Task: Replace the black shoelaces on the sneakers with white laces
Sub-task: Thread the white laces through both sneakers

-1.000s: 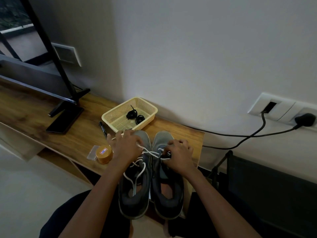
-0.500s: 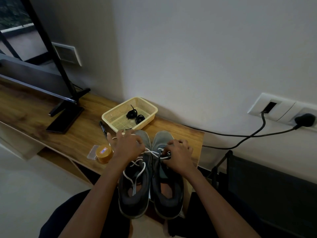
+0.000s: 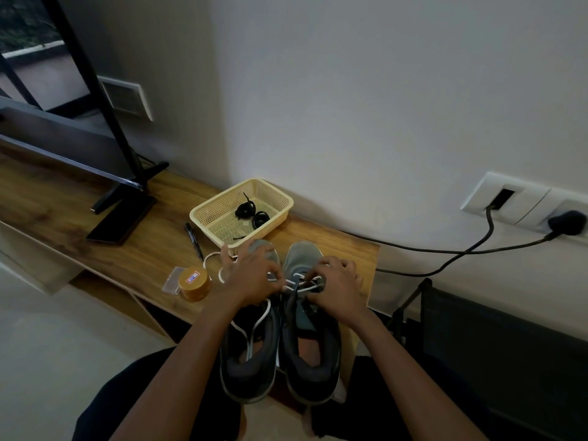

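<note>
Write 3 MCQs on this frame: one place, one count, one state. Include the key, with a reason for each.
1. Where are the black shoelaces?
A) in the yellow basket
B) on the floor
C) around a wrist

2. How many sneakers are in view?
A) one
B) two
C) four

3. What is the left hand doing?
A) lying flat and open
B) pinching the white lace
C) curled into an empty fist

Answers:
1 A: both dark coils lie on the basket's mesh bottom.
2 B: a grey pair sits side by side, toes toward the wall.
3 B: its fingertips close on the lace above the eyelets.
</note>
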A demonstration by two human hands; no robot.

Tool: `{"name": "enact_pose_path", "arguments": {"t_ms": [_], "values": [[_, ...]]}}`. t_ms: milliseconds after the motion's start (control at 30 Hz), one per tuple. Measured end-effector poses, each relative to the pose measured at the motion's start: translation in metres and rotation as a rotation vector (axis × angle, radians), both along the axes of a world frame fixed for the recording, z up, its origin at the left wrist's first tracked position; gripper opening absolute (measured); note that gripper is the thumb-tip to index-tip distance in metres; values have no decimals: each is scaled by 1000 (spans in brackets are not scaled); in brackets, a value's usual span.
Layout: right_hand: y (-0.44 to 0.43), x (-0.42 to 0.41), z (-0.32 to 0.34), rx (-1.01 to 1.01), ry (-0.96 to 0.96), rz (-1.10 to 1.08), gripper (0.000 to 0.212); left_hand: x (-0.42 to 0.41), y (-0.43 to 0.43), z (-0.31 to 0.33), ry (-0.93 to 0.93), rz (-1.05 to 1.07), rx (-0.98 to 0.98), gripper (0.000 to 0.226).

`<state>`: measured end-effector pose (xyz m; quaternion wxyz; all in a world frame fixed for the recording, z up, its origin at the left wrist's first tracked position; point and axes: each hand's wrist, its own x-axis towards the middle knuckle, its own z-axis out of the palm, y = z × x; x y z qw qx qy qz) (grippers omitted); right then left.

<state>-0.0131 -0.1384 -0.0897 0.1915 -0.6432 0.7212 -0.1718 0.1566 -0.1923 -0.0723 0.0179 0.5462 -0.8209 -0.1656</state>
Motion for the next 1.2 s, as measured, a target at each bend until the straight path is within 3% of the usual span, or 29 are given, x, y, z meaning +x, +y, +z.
{"name": "enact_pose_path", "arguments": {"t_ms": [233,367,467,600,833,1067,1200], "values": [[0,-2,-1,33,-33,-40,52,5,-2,4,-8,44,20,10],[2,-7,7,10,-70,-100,33,-4,4,2,45,-28,-7,18],[7,-12,10,14,37,-86,23,-7,5,2,45,-15,-14,16],[10,-11,8,48,149,-44,21,-6,4,-1,31,-24,-8,13],[9,-10,6,86,151,-77,25,-1,-1,-4,-79,-56,28,23],[9,-11,6,103,159,-44,27,-3,-4,-7,37,19,-12,26],[7,-13,7,118,112,-16,29,-4,-3,-8,-30,-1,-26,31]]}}
